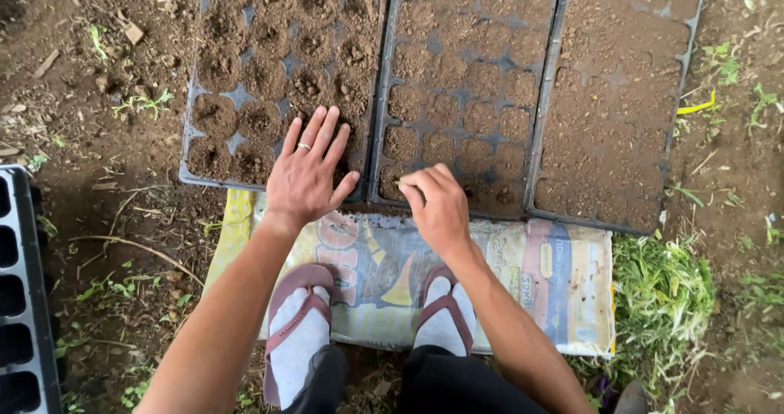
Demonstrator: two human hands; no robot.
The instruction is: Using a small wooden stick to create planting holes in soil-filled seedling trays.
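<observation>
Soil fills three black seedling trays lying side by side on the ground. Our right hand (437, 206) hovers over the near edge of the middle tray (461, 87), fingers pinched closed on something too small to make out. Our left hand (309, 173) lies flat, fingers spread open, on the near cells of the left tray (278, 71). Beyond the right fingers lies the third tray (616, 104). We judge it best to keep the pinch low over one cell and steady the tray. A printed sack (555, 275) lies under our sandalled feet.

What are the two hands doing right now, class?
Left hand: open, flat on the left seed tray.
Right hand: fingers pinched; contents cannot be told.
</observation>
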